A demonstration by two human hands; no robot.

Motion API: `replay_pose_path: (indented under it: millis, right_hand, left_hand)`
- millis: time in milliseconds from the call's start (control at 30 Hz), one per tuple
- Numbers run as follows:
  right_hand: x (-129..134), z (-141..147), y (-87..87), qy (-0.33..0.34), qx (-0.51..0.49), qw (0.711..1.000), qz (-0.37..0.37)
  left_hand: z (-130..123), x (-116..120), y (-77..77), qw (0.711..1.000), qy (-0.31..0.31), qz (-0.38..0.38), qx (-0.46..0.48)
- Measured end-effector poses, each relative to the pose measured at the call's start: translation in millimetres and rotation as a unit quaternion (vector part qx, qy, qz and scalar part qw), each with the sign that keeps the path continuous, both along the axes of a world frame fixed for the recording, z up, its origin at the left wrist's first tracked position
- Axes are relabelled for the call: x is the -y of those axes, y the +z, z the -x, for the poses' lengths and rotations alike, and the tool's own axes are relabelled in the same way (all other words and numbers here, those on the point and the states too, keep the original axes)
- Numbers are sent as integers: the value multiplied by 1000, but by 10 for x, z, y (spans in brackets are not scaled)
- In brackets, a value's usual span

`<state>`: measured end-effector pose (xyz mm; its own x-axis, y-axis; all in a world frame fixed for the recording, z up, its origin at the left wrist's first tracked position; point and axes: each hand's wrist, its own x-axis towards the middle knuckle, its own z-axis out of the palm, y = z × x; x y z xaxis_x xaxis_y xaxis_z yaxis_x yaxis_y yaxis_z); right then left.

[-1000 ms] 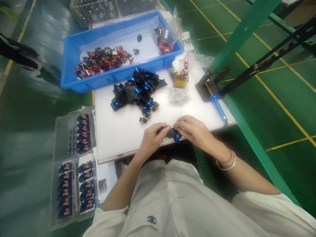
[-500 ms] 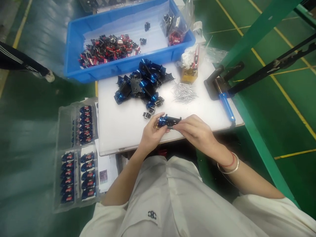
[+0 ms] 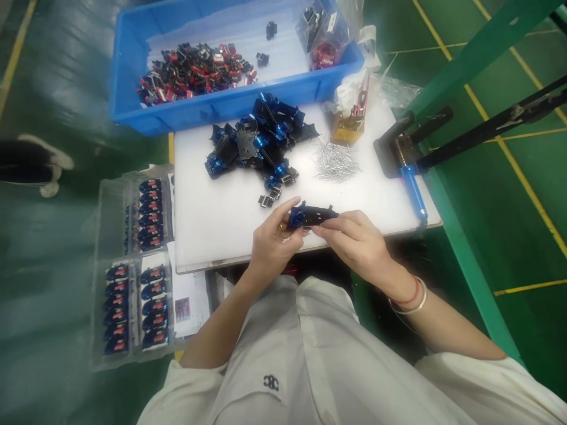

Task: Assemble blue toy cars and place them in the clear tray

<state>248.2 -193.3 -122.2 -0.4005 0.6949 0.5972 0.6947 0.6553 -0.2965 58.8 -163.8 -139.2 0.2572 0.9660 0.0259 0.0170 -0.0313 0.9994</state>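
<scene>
Near the table's front edge, my left hand grips the blue end of a toy car chassis, black along its length. My right hand pinches the chassis at its other end, thumb and fingertips pressed close to its lower edge. Whether a smaller piece lies under those fingertips is hidden. Just beyond the hands are a few small black-and-silver parts. A heap of blue-and-black chassis lies behind them. Thin silver pins form a pile to the right.
A blue bin holds red-and-black parts at the back. To the right are a yellowish box and a blue-handled soldering iron in a stand. Left, clear trays hold rows of blue-and-red pieces. Another person's foot shows far left.
The chassis has turned slightly in my hands, its right end now reaching farther past my right fingertips. Both hands keep their grip. The other person's foot has shifted, and the view has moved a little.
</scene>
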Motion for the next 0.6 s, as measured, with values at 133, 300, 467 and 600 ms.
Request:
replay_pose_path:
  millis: [133, 300, 467, 600]
  right_hand:
    - [13, -18, 28, 20, 17, 999, -20]
    - [35, -39, 62, 29, 23, 999, -34]
    - [44, -50, 75, 32, 37, 998, -35]
    - [34, -52, 79, 38, 47, 997, -40]
  left_hand:
    - [-1, 18, -50, 998, 4, -65, -5]
    - [-12, 30, -54, 993, 12, -112, -17]
    - [-25, 41, -39, 990, 22, -135, -31]
    - [-33, 47, -50, 991, 23, -129, -41]
